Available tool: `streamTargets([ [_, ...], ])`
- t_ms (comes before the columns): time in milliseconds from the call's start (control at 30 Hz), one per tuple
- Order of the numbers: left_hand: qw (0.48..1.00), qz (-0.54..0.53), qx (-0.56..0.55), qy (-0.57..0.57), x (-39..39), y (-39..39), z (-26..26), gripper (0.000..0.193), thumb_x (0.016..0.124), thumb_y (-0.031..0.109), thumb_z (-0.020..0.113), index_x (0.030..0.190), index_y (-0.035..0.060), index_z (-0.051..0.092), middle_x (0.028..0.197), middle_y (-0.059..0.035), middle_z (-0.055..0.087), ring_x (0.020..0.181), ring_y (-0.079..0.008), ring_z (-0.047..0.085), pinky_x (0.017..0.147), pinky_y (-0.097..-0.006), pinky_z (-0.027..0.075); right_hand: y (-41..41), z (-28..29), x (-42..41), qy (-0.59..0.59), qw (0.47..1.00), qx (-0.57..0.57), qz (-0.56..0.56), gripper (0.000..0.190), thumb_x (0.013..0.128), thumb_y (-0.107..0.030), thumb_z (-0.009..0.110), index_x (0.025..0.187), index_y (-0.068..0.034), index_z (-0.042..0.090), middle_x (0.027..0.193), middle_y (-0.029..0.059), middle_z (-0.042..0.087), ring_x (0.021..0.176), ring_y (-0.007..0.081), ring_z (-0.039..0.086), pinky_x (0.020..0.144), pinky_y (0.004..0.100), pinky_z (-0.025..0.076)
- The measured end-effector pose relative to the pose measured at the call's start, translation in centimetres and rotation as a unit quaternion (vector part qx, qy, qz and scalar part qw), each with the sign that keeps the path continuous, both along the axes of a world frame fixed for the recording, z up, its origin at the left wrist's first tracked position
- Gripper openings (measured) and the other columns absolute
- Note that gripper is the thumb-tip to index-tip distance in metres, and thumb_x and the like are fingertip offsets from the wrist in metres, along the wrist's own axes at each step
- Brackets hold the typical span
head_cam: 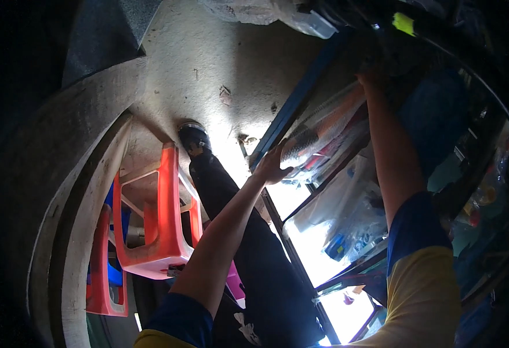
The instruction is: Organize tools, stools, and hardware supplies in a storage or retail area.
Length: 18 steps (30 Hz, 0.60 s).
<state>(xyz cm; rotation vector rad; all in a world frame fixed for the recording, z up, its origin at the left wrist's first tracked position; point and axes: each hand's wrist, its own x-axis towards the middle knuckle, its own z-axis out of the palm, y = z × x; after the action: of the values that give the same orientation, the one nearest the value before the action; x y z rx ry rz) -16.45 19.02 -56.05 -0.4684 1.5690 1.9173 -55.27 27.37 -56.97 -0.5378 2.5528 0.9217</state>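
Note:
My left hand point(272, 166) lies against the near end of a clear plastic bag point(324, 143), its thumb apart from the fingers. Grey mesh-like material and something red show through the bag. Beside that hand runs a long dark-blue bar point(287, 111), which looks like the edge of a shelf frame. My right hand point(371, 75) reaches to the far end of the bag, in deep shadow. Its fingers are hard to make out, so I cannot tell whether it grips the plastic.
Clear bags with small packed items point(346, 230) fill a lower shelf section. Red plastic stools point(167, 217) stand on the left, beside a curved concrete-looking edge point(93, 95). My shoe point(193, 137) is on the concrete floor point(185, 78). A dark curved tube point(459, 56) with yellow tape crosses the upper right.

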Motion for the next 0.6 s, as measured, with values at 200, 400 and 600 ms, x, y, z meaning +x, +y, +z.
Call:
streamTargets([
  [200,0.995,-0.073,-0.017,-0.064,-2.5,2.1,-1.1,0.100,0.081,0.024,0.067,0.150,0.0163,-0.005,0.153,-0.0203,0.018,0.141,-0.0401,0.012,0.113,-0.0573,0.010,-0.9,-3.1,3.6,0.065,0.996,0.025,0.057,0.087,0.081,-0.048,0.062,0.150,-0.020,0.016,0.153,0.0170,0.018,0.141,0.0359,0.018,0.109,0.0571,0.022],
  [400,0.997,-0.010,-0.054,-0.053,-2.3,3.1,-1.3,0.099,0.077,0.017,0.067,0.150,0.0151,0.001,0.148,-0.0282,0.015,0.138,-0.0462,0.015,0.111,-0.0572,0.020,-8.2,0.2,11.7,0.035,0.982,0.005,-0.188,0.086,0.083,-0.046,0.057,0.150,-0.014,0.013,0.154,0.0217,0.011,0.143,0.0377,0.005,0.113,0.0552,0.014],
  [600,0.980,-0.092,-0.143,-0.106,-6.6,1.7,2.2,0.084,0.079,0.037,0.068,0.147,0.0241,0.019,0.146,-0.0219,0.024,0.132,-0.0501,0.024,0.100,-0.0642,0.033,-9.7,2.7,6.0,-0.050,0.972,-0.224,0.047,0.096,0.075,-0.047,0.073,0.142,-0.001,0.023,0.143,0.0238,0.035,0.130,0.0359,0.036,0.108,0.0575,0.021],
])
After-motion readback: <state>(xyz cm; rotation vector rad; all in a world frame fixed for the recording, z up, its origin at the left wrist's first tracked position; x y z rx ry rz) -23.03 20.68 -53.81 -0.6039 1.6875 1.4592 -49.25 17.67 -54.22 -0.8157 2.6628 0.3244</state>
